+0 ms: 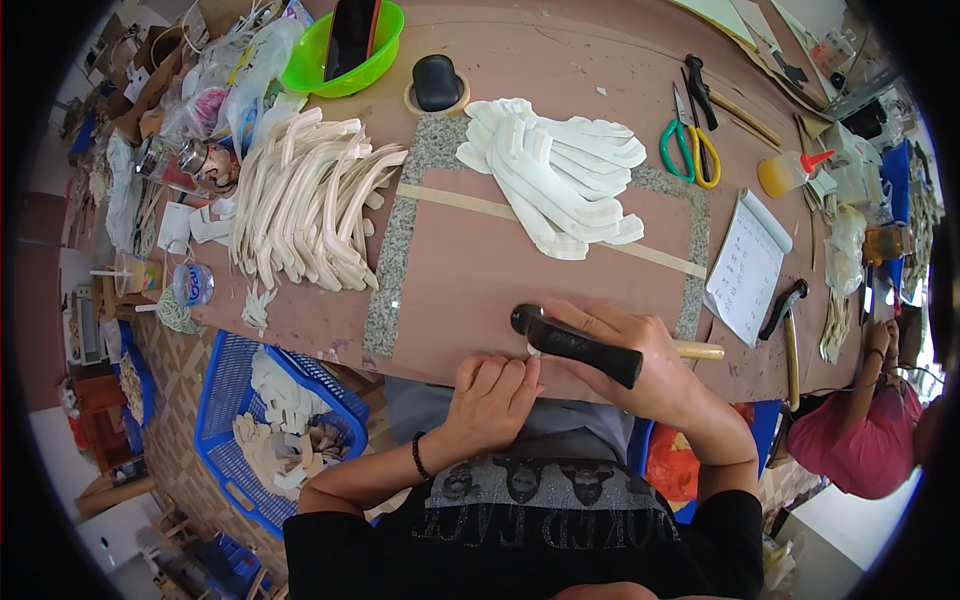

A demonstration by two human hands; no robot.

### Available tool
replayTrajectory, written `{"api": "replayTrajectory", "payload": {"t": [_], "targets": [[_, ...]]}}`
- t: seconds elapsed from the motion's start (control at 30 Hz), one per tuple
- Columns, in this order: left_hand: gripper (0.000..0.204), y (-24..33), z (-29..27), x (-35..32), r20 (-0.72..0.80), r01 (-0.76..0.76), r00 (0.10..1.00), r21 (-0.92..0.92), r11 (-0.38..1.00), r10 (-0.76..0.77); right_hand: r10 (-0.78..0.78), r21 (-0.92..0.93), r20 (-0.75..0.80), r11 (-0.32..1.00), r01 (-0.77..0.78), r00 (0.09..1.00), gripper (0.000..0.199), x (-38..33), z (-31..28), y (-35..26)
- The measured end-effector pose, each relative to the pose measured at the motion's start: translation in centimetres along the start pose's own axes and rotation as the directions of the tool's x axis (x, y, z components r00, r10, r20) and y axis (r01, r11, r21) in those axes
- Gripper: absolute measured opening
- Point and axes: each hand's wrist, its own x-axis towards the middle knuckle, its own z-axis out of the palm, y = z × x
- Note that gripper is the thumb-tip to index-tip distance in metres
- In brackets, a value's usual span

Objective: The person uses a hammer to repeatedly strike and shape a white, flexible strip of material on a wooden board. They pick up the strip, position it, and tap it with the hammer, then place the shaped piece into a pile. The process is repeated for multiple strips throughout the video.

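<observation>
Has a bare stretch of brown sheet (470,300) ahead of both hands, mid-frame, open up to the stacked white pieces (560,185) at upper centre. Works right at the near edge of that sheet, with lap and black shirt (540,510) close below. Finds speckled slab edges (388,285) showing left and right of the sheet, then, just past the left one, a dense heap of cream curved strips (305,205) at centre left. Has less room to the right: meets a notepad (748,265) near the end of the hammer's handle, a second hammer (790,325) beyond it, and scissors (690,150) with green and yellow handles at upper right. Leaves a blue basket (345,385) of pale pieces below the table edge at lower left.

Grips a black-headed hammer (585,348) in the right hand (650,365), at lower centre right, fingers closed round it, black head slanting across in front of the fingers, wooden handle poking out to the right. Brings the right forearm up from lower right, elbow bent outward. Rests the left hand (497,395) just beside, at lower centre, fingers curled and bunched, dark bracelet (419,455) on the wrist. Shows a small whitish bit (532,349) between the hands, under the hammer's head; cannot tell whether pinched by the left fingers.
</observation>
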Motion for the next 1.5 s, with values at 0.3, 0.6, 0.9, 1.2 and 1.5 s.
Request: {"api": "replayTrajectory", "payload": {"t": [0.3, 0.6, 0.9, 1.2, 1.5], "targets": [[0.037, -0.4, -0.1, 0.3, 0.027, -0.030, 0.999, -0.076, 0.997, 0.033, 0.406, 0.379, -0.197, 0.871, -0.313, 0.892, 0.044, -1.6, -2.3, -0.8], [0.037, -0.3, -1.0, 5.1, 0.082, 0.032, 0.996, -0.184, 0.982, -0.017, 0.364, 0.177, -0.161, 0.925, -0.336, 0.917, 0.042, -2.0, -1.3, 1.5], [0.016, -0.7, 1.3, 8.1, 0.286, 0.191, 0.955, -0.419, 0.888, -0.071, 0.430, 0.264, -0.231, 0.891, -0.369, 0.873, 0.042, 1.4, -1.1, 2.9], [0.014, -12.3, -8.5, 4.0, 0.305, 0.588, 0.794, -0.602, 0.540, -0.526, 0.385, 0.263, -0.276, 0.912, -0.316, 0.881, 0.043, 0.8, 0.1, 3.7], [0.017, -14.0, -6.9, 6.4, -0.141, 0.370, 0.912, -0.118, 0.922, -0.384, 0.298, 0.187, -0.329, 0.951, -0.247, 0.896, 0.040, 0.6, 1.2, 3.7]]}}
